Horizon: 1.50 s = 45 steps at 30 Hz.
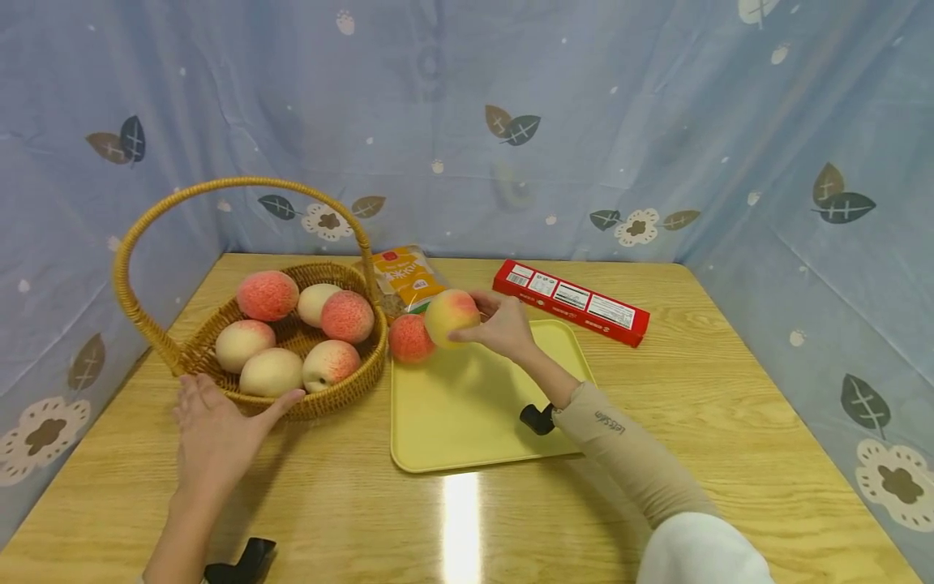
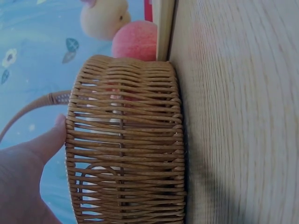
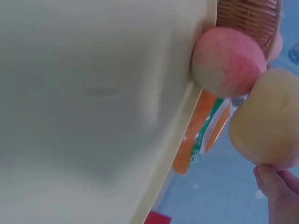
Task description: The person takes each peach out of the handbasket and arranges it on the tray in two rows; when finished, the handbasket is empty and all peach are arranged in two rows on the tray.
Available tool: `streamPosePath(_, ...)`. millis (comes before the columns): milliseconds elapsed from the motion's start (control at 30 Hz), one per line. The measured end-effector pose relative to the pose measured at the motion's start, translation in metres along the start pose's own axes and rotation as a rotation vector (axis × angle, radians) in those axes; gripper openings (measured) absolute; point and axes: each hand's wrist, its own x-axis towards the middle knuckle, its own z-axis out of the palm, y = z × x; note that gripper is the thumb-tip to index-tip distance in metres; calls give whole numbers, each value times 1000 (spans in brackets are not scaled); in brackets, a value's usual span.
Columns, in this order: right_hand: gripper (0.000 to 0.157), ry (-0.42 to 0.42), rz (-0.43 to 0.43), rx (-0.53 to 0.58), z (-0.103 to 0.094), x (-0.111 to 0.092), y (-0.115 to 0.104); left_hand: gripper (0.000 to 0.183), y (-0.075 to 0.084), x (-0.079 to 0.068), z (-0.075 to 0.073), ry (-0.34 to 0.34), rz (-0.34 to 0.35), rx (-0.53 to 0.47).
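Observation:
A yellow peach with a red blush [image 1: 447,318] is held above the tray's far left corner, pinched between thumb and fingers of my right hand [image 1: 507,328]. Just left of it, a redder peach [image 3: 229,60] sits in that corner of the yellow tray [image 1: 467,422]. On the left stands a wicker basket [image 1: 368,373] with a tall handle, holding several red and cream peaches [image 1: 267,295]. My left hand [image 1: 215,430] is spread against the basket's near side, thumb and fingertips touching the rim. The left wrist view shows the thumb at the woven edge.
An orange-and-clear food packet [image 1: 409,274] lies behind the tray, beside the basket. At the back right, a long red box [image 1: 571,302] lies at a slant. A blue patterned curtain [image 1: 452,122] closes off the back and sides of the wooden table [image 1: 730,389].

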Motion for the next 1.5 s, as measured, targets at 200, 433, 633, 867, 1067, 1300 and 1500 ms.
streamPosePath(200, 60, 36, 37, -25, -7, 3, 4, 129, 0, -1, 1, 7, 0, -11)
streamPosePath(433, 58, 54, 81, -132, -10, 7, 10, 128, -1, 0, 1, 15, 7, -11)
streamPosePath(633, 59, 1, 123, -253, -7, 6, 22, 128, 0, -1, 1, 17, 15, -6)
streamPosePath(867, 67, -56, 83, -375, -3, 4, 22, 128, 0, -2, 2, 19, 16, -12)
streamPosePath(1067, 67, -105, 21, -505, -3, 2, 15, 128, 0, -1, 2, 17, 13, -13)
streamPosePath(1300, 74, -146, -2, -590, -1, -4, 15, 128, -1, -1, 2, 15, 17, -6)
streamPosePath(1500, 78, -162, -8, -635, -1, -7, 14, 128, -1, 0, 2, 20, 20, -2)
